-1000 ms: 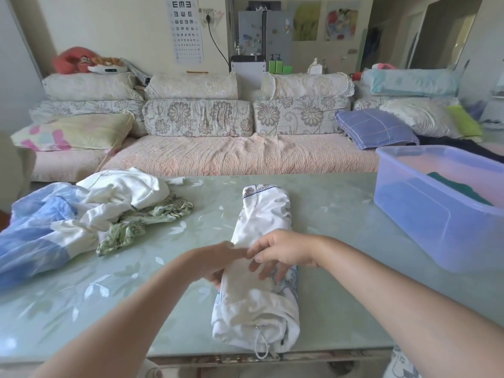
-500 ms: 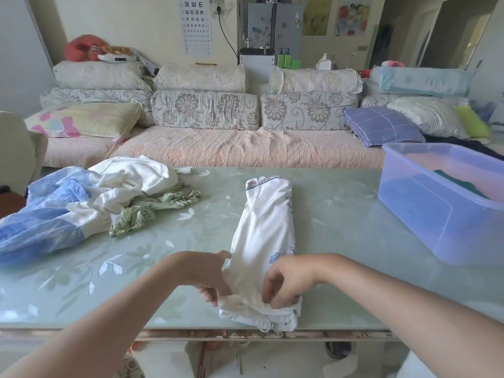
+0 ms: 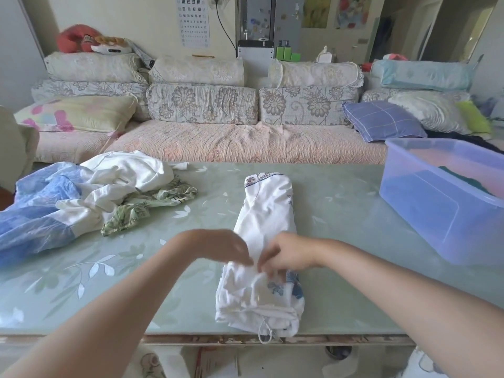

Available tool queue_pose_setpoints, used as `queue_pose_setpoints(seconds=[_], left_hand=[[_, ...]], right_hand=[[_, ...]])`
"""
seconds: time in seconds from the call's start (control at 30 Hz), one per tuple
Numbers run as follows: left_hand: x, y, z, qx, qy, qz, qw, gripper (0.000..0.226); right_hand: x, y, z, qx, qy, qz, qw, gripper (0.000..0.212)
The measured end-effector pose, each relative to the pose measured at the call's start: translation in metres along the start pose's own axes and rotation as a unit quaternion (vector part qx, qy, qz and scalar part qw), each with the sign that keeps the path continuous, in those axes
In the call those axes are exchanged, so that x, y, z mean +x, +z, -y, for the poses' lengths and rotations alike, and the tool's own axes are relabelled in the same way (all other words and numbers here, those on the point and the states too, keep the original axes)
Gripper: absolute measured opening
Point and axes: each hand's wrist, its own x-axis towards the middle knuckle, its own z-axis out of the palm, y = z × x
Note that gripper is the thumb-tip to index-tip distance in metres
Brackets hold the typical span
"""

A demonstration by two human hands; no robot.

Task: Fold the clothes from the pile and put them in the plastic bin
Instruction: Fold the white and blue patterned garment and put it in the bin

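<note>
White cotton with a blue flower print: the garment (image 3: 268, 214) lies on the table (image 3: 341, 214) as a long narrow strip. It runs from beneath the fingers away from the person, and its near end, with a drawstring loop, sits at the table's edge just short of the fingers. The right hand (image 3: 289, 257) has its fingers (image 3: 268, 266) curled into a fold at mid-strip, pinching the cloth. The left hand (image 3: 218, 246) is blurred; it meets the cloth just beside them, but I cannot tell whether it grips. The pile (image 3: 95, 197) lies well left of the fingers and beyond them. The bin (image 3: 447, 203) stands well to their right, with something dark already inside.

The garment seems ready for its crosswise fold. The next move likely calls for both hands to bring one end over the other, layers kept together, before carrying it right to the bin.
</note>
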Motion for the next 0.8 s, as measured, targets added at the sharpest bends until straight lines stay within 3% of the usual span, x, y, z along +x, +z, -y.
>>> queue_pose_setpoints(seconds=[0.1, 0.17, 0.33, 0.43, 0.5, 0.57, 0.63, 0.67, 0.73, 0.8], left_hand=[[0.033, -0.011, 0.003, -0.059, -0.038, -0.205, 0.976, 0.017], [0.057, -0.013, 0.002, -0.084, -0.066, -0.286, 0.952, 0.022], [0.116, -0.026, 0.002, -0.135, -0.136, -0.271, 0.943, 0.035], [0.146, -0.037, 0.007, -0.240, -0.159, -0.245, 0.926, 0.046], [0.156, -0.042, 0.005, -0.289, -0.148, -0.223, 0.919, 0.033], [0.169, -0.044, 0.012, -0.334, -0.123, -0.244, 0.902, 0.023], [0.177, -0.046, 0.020, -0.365, -0.102, -0.293, 0.877, 0.036], [0.180, -0.045, 0.027, -0.318, -0.098, -0.322, 0.886, 0.041], [0.180, -0.038, 0.035, -0.112, -0.112, -0.329, 0.931, 0.043], [0.175, -0.030, 0.037, 0.043, -0.122, -0.349, 0.928, 0.045]], right_hand=[[0.024, -0.019, -0.006, -0.041, -0.013, -0.216, 0.976, 0.024], [0.038, -0.030, -0.015, -0.114, -0.016, -0.276, 0.954, 0.029], [0.066, -0.049, -0.038, -0.284, -0.003, -0.249, 0.926, 0.050], [0.074, -0.054, -0.042, -0.289, 0.019, -0.220, 0.932, 0.063], [0.078, -0.056, -0.046, -0.287, 0.020, -0.206, 0.935, 0.066], [0.083, -0.057, -0.049, -0.285, 0.019, -0.198, 0.938, 0.069], [0.090, -0.057, -0.052, -0.278, 0.018, -0.199, 0.939, 0.071], [0.094, -0.056, -0.053, -0.278, 0.018, -0.198, 0.940, 0.072], [0.099, -0.052, -0.058, -0.282, 0.024, -0.186, 0.941, 0.072], [0.104, -0.046, -0.062, -0.294, 0.031, -0.178, 0.939, 0.071]])
